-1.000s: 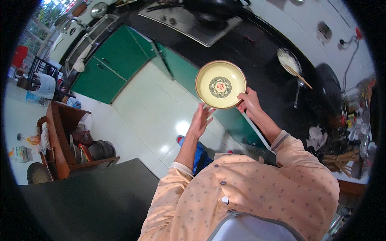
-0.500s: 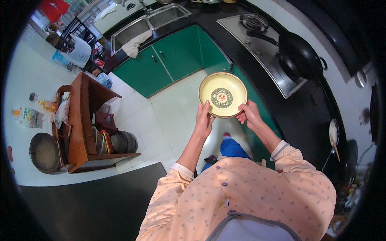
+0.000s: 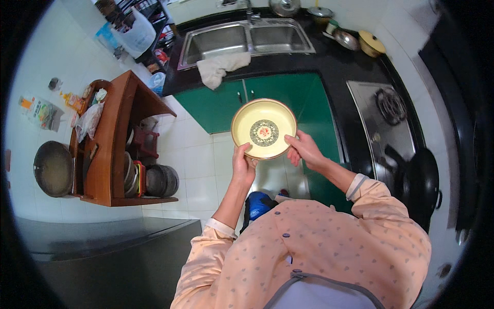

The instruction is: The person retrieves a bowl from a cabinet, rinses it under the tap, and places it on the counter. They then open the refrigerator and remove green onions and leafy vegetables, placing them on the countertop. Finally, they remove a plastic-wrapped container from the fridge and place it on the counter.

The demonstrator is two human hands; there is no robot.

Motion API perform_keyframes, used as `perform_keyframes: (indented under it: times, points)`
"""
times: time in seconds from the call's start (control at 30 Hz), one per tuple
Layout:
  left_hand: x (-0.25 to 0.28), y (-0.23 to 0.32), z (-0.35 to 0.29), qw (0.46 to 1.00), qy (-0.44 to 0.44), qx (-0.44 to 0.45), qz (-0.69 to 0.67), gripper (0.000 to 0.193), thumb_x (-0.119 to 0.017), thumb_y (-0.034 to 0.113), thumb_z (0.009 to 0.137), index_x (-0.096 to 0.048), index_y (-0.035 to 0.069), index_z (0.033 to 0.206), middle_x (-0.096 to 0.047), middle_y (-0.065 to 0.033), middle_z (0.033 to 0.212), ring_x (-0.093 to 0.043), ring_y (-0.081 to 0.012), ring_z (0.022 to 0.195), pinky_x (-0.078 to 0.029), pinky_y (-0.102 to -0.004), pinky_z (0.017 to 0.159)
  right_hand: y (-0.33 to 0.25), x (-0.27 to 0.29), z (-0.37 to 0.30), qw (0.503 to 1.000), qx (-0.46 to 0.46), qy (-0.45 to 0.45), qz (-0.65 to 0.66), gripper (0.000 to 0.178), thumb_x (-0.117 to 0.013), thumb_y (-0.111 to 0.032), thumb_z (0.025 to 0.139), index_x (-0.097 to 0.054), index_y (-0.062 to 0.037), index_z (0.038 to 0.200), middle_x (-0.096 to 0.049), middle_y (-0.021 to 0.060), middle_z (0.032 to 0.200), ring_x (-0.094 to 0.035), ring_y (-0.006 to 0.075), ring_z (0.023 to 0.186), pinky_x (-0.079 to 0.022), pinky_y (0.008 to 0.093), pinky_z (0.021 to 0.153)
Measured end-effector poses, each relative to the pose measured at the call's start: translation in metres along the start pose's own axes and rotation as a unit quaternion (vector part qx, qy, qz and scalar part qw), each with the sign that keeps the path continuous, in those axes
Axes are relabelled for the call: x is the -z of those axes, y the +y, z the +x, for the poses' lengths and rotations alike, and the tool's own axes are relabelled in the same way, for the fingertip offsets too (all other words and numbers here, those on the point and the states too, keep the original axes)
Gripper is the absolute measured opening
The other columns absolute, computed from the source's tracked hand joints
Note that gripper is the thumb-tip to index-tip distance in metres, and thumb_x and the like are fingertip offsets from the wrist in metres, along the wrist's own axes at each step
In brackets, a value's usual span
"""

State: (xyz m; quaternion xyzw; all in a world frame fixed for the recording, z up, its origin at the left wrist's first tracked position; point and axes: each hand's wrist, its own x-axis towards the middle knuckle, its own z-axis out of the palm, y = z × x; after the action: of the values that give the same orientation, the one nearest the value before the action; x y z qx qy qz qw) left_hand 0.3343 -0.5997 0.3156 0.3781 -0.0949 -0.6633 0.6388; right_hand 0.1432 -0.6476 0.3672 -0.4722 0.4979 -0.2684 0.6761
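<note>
A round cream-yellow dish (image 3: pixel 242 121) with a brown rim and a dark patterned ring around a red mark in its middle is held out in front of me. My left hand (image 3: pixel 244 164) grips its near left edge, thumb over the rim. On the near right edge, my right hand (image 3: pixel 304 148) pinches the rim with the thumb on top. The fingers beneath the dish are partly hidden. Nothing lies in the dish, which shows its inside toward me.
Ahead, a double steel sink (image 3: pixel 216 42) is set in a black counter with a white cloth (image 3: pixel 218 69) over its front edge. Green cabinets (image 3: pixel 206 110) stand below. A stove (image 3: pixel 378 108) and black wok (image 3: pixel 422 180) are right; a wooden shelf (image 3: pixel 110 149) with pots stands left.
My view has turned to the right and the sink now lies ahead. The dish, still in both hands, has shifted left in the picture, closer to the cabinets and sink.
</note>
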Motion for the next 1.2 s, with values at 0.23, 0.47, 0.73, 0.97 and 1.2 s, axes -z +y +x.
perform_keyframes:
  times: [0.23, 0.47, 0.73, 0.97, 1.2]
  points:
    - [0.02, 0.092, 0.128, 0.991, 0.047, -0.091, -0.087, 0.042, -0.051, 0.018, 0.078, -0.043, 0.007, 0.118, -0.053, -0.0072, 0.114, -0.053, -0.0209, 0.102, -0.045, -0.0343, 0.083, -0.067, -0.008, 0.16, 0.992, 0.099, -0.05, 0.056, 0.041, -0.045, -0.03, 0.092, -0.044, -0.0018, 0.122, -0.057, 0.0048, 0.072, -0.054, 0.0087, 0.055, -0.046, 0.0202, 0.049]
    - [0.011, 0.172, 0.262, 0.99, 0.092, -0.075, -0.071, 0.042, -0.052, 0.014, 0.077, -0.044, 0.01, 0.118, -0.052, -0.0052, 0.114, -0.053, -0.0191, 0.103, -0.044, -0.0327, 0.085, -0.116, 0.037, 0.337, 0.976, 0.185, 0.104, -0.045, 0.029, -0.051, -0.02, 0.088, -0.058, -0.0013, 0.109, -0.061, 0.0031, 0.091, -0.054, 0.0082, 0.083, -0.042, 0.0222, 0.077]
    - [-0.02, 0.204, 0.39, 0.993, 0.061, -0.053, -0.08, 0.037, -0.053, 0.012, 0.077, -0.047, 0.007, 0.113, -0.054, -0.0066, 0.112, -0.054, -0.0208, 0.102, -0.046, -0.0355, 0.082, -0.155, 0.131, 0.504, 0.912, 0.226, 0.262, -0.222, 0.031, -0.055, -0.028, 0.082, -0.063, -0.0055, 0.102, -0.065, 0.0098, 0.096, -0.061, 0.0211, 0.088, -0.044, 0.0309, 0.077]
    - [-0.047, 0.206, 0.481, 0.99, 0.083, -0.052, -0.102, 0.034, -0.054, 0.016, 0.082, -0.049, 0.01, 0.115, -0.056, -0.0052, 0.111, -0.056, -0.019, 0.097, -0.048, -0.0327, 0.078, -0.229, 0.202, 0.634, 0.848, 0.221, 0.325, -0.355, 0.035, -0.055, -0.031, 0.081, -0.061, -0.007, 0.106, -0.064, 0.0143, 0.091, -0.06, 0.0298, 0.086, -0.046, 0.0379, 0.075]
    - [-0.065, 0.193, 0.555, 0.986, 0.107, -0.045, -0.118, 0.035, -0.055, 0.021, 0.083, -0.051, 0.01, 0.116, -0.056, -0.0029, 0.112, -0.055, -0.0186, 0.099, -0.045, -0.0318, 0.081, -0.251, 0.237, 0.737, 0.779, 0.207, 0.341, -0.485, 0.04, -0.054, -0.031, 0.081, -0.054, -0.0039, 0.11, -0.06, 0.0232, 0.088, -0.058, 0.0391, 0.083, -0.045, 0.0465, 0.073]
